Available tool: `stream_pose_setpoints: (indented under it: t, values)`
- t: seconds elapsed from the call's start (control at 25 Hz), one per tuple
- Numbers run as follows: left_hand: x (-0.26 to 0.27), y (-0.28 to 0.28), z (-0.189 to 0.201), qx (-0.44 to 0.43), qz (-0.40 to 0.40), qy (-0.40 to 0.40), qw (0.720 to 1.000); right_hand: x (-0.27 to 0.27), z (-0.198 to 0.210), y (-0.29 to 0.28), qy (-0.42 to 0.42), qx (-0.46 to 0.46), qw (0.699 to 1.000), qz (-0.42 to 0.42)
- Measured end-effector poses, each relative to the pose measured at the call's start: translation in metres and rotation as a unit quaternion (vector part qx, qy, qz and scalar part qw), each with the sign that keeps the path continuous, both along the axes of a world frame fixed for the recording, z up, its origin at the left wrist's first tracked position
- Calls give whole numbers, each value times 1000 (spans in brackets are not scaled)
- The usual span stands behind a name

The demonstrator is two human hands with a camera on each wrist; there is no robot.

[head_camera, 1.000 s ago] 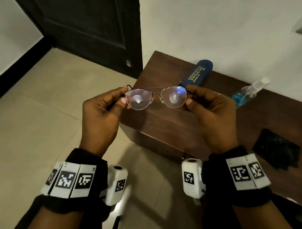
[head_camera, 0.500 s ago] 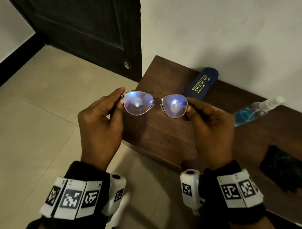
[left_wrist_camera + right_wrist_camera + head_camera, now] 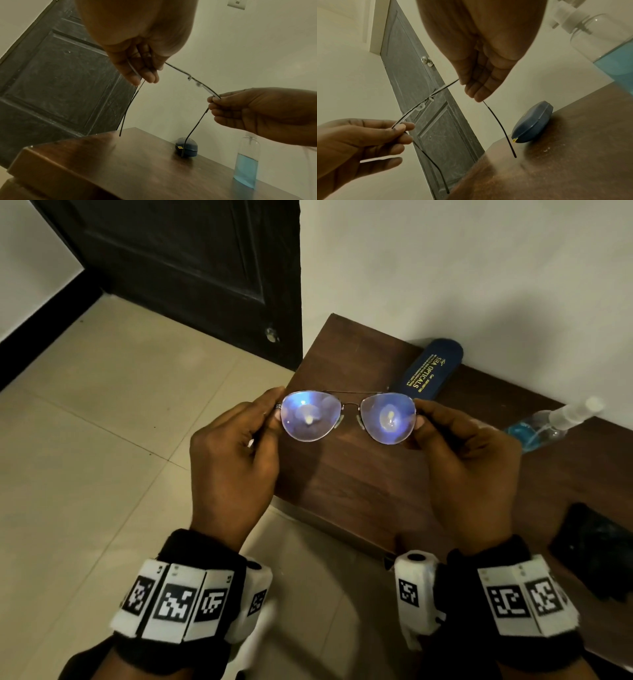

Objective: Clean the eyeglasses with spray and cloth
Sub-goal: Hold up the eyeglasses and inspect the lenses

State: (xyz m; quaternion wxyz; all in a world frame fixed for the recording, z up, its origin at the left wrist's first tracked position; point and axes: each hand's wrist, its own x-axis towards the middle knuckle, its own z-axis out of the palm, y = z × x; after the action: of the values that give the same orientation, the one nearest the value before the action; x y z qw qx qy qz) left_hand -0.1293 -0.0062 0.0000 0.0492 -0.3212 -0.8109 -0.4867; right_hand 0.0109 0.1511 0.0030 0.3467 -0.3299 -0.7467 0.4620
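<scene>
Thin metal-framed eyeglasses (image 3: 346, 416) hang in the air above the left end of the brown table (image 3: 342, 484), lenses facing me and glaring blue-white. My left hand (image 3: 274, 412) pinches the frame's left end and my right hand (image 3: 419, 419) pinches its right end. In the left wrist view the eyeglasses (image 3: 193, 81) have both temple arms unfolded and hanging down toward the tabletop. A clear spray bottle (image 3: 544, 426) of blue liquid stands at the back right by the wall. A black cloth (image 3: 596, 549) lies at the table's right edge.
A dark blue glasses case (image 3: 431, 369) lies shut against the wall behind the eyeglasses. A dark door (image 3: 191, 268) stands to the left of the table, with tiled floor (image 3: 85, 440) below. The table's front edge runs under my wrists.
Both hands keep their pinch and have brought the eyeglasses slightly closer to me. The lenses tilt more toward my face and their glare is brighter.
</scene>
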Motion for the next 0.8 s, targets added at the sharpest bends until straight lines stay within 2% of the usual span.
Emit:
stream_pose_setpoints:
  t: [0.8]
  values:
    - [3,11,-6,5,-4,6,1000,5,-1,8,10,26,1000,-4]
